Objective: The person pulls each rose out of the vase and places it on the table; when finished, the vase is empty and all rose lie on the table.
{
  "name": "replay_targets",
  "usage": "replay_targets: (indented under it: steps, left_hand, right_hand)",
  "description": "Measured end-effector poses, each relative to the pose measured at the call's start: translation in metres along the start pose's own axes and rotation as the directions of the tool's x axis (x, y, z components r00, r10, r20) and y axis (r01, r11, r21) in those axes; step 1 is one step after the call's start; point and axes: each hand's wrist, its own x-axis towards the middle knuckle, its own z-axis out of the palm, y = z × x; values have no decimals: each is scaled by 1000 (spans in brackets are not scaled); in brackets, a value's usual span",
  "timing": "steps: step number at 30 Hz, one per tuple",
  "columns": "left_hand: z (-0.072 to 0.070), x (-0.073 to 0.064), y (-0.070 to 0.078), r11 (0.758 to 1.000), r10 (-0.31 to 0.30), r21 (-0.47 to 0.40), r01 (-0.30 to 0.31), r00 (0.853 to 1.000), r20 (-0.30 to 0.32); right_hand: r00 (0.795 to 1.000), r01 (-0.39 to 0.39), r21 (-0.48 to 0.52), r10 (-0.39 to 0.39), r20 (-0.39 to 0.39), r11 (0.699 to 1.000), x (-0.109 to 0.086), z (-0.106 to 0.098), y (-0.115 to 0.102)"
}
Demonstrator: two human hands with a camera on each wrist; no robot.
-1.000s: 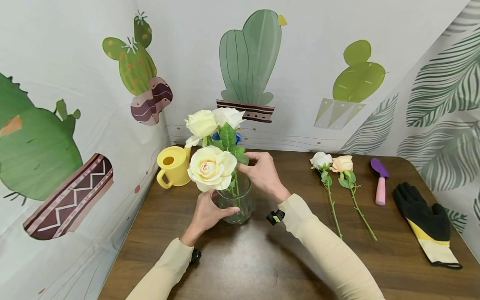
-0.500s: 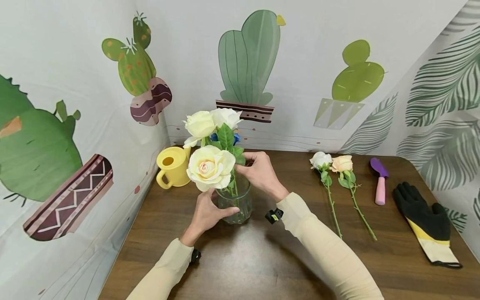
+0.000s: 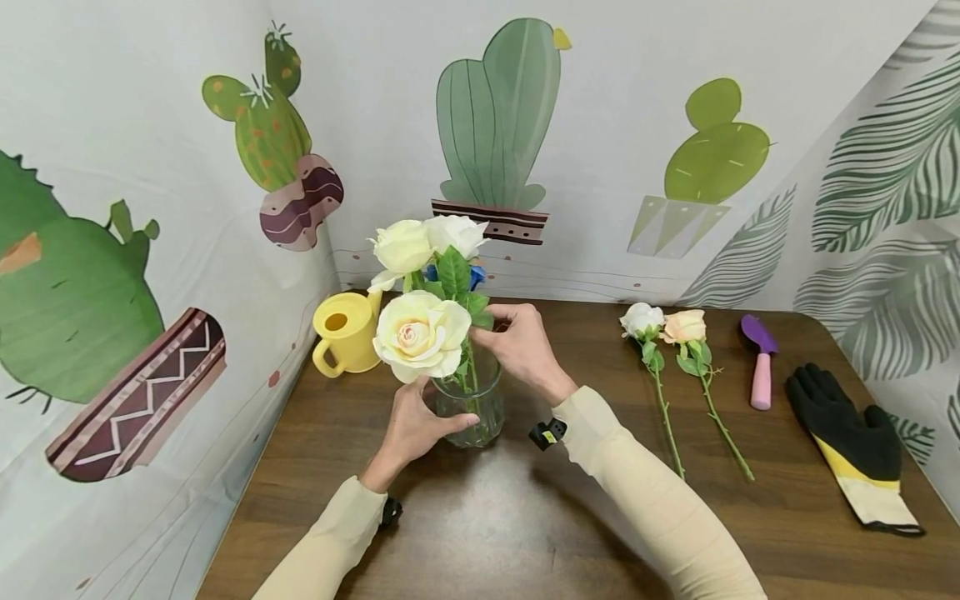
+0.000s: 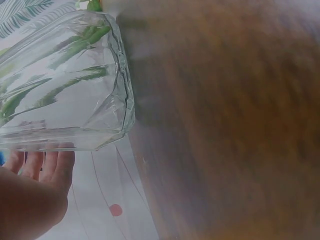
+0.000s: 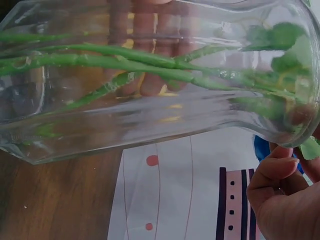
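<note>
A clear glass vase [image 3: 487, 410] stands upright on the table, holding several roses. At the front is a large cream rose [image 3: 422, 335]; behind it are a pale yellow rose [image 3: 402, 246], a white rose [image 3: 457, 236] and a partly hidden blue flower [image 3: 476, 277]. My left hand [image 3: 412, 423] holds the vase from the left, thumb across its front; in the right wrist view its fingers [image 5: 150, 82] show through the glass. At the vase's rim, my right hand [image 3: 525, 346] pinches among the leaves at a rose stem; leaves partly hide its fingertips. Green stems [image 5: 135, 65] cross inside the vase.
A yellow watering can [image 3: 352, 333] stands left of the vase. To the right lie a white rose [image 3: 642, 321], a peach rose [image 3: 685, 327], a purple trowel with a pink handle [image 3: 761, 367] and a black-and-yellow glove [image 3: 855, 442]. A cactus-print cloth [image 3: 600, 167] hangs behind.
Both hands keep their places at the vase. The flower heads and right hand shifted very slightly left, then the rear flowers moved slightly back right.
</note>
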Motion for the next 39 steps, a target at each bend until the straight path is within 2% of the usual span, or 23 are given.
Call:
replay_targets:
  steps: [17, 35, 39]
  left_hand:
    - [0, 1, 0, 999, 40, -9, -40, 999, 2]
    - [-1, -1, 2, 999, 28, -16, -28, 1000, -5]
    - [-1, -1, 2, 998, 57, -18, -57, 998, -1]
  right_hand:
    - [996, -11, 66, 17, -91, 998, -4, -2, -6]
    - [980, 8, 150, 21, -197, 989, -2, -5, -15]
    - [976, 13, 166, 24, -218, 986, -2, -6, -20]
